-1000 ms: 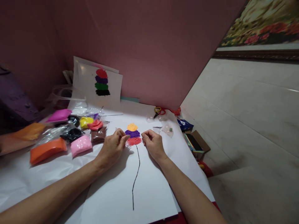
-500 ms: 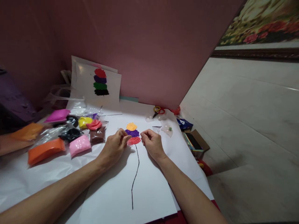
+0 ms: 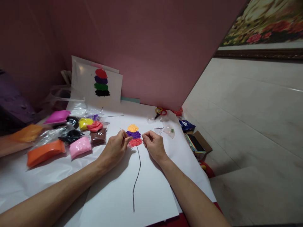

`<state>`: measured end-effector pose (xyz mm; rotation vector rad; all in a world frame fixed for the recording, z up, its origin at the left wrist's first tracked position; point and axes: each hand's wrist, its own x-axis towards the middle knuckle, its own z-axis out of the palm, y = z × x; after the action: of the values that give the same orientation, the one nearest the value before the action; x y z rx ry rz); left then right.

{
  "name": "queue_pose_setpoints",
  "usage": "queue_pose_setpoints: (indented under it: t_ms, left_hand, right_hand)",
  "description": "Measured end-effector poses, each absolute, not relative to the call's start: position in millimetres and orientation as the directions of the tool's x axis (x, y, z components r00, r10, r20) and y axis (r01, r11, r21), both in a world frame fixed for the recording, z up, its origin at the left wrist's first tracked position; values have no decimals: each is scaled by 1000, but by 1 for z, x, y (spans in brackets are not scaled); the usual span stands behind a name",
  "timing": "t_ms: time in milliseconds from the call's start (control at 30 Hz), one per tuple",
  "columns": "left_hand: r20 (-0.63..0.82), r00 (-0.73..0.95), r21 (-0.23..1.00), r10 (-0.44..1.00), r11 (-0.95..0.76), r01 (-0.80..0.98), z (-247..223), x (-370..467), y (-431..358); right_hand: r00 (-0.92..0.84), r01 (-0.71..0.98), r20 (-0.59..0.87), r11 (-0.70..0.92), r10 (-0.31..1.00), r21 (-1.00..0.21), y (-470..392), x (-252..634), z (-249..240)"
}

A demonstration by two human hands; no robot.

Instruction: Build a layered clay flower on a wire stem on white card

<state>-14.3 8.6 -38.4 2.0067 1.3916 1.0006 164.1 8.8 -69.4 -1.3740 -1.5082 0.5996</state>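
A white paper sheet [image 3: 113,189] lies before me, with a dark drawn line [image 3: 137,176] running down it. Above that line sit textured clay bands: orange-yellow clay [image 3: 133,128] at the top, purple clay [image 3: 133,135] in the middle, coral-red clay [image 3: 134,142] at the bottom. My left hand [image 3: 117,143] is closed in a pinch at the left edge of the purple and red bands. On the right side my right hand [image 3: 153,143] also pinches, just beside the bands. Whatever lies between the fingertips of either hand is too small to make out.
Packets of coloured clay, including an orange packet [image 3: 46,153] and a pink packet [image 3: 80,147], lie at left. Another person's forearm [image 3: 11,145] reaches in there. A card with coloured bands [image 3: 79,82] leans against the wall. Scissors [image 3: 159,112] lie at the back; an open box [image 3: 201,142] is at right.
The whole view has shifted very slightly. Both hands keep their pinches beside the clay bands, with no visible change in the clay.
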Motion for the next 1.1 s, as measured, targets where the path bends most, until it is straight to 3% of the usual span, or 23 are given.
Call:
queue_pose_setpoints:
  t_ms: [500, 1100]
  left_hand:
    - [266, 206, 688, 942, -335, 644, -33, -22, 8]
    - [289, 164, 790, 943, -331, 516, -39, -18, 5]
  right_hand:
    - [113, 461, 324, 239, 939, -855, 8, 164, -70]
    - [103, 468, 315, 233, 944, -852, 8, 164, -69]
